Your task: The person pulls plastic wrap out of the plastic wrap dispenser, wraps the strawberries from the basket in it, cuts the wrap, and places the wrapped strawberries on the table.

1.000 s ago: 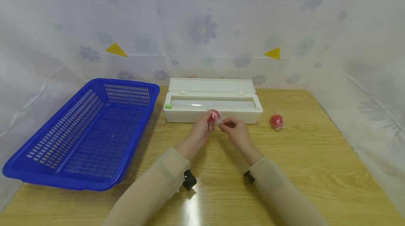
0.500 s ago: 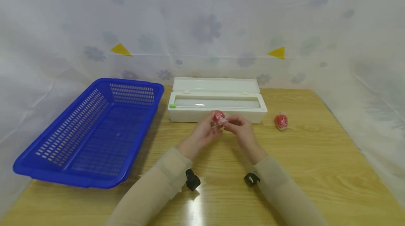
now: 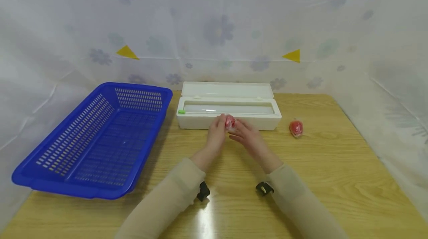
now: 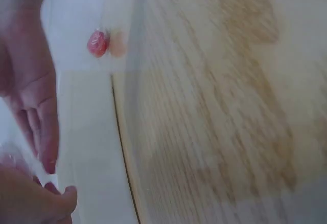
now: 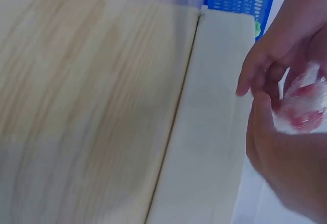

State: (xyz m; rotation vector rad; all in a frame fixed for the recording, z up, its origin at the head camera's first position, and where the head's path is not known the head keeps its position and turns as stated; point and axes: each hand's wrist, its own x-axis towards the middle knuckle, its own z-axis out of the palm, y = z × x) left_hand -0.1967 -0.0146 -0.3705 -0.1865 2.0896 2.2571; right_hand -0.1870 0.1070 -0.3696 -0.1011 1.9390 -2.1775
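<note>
A small red rounded thing in clear plastic film (image 3: 229, 122) is between my two hands, in front of the white box; its kind does not show. My left hand (image 3: 215, 135) holds it from the left with curled fingers, as the right wrist view shows. My right hand (image 3: 249, 138) touches it from the right, its fingers (image 4: 47, 132) fairly straight in the left wrist view. The white cling-film dispenser (image 3: 200, 122) stands behind with its lid (image 3: 227, 89) raised. A similar wrapped red thing (image 3: 296, 128) lies on the table to the right.
A large blue plastic basket (image 3: 90, 192) stands at the left of the wooden table (image 3: 334, 179). A small green piece (image 3: 181, 112) sits on the dispenser's left front edge. Behind hangs a flowered curtain (image 3: 217, 16) with two yellow triangles on it.
My right hand has gone from pinching the loose film to laying its fingers against the wrapped thing. My left hand has turned more upright around it. The view has shifted slightly.
</note>
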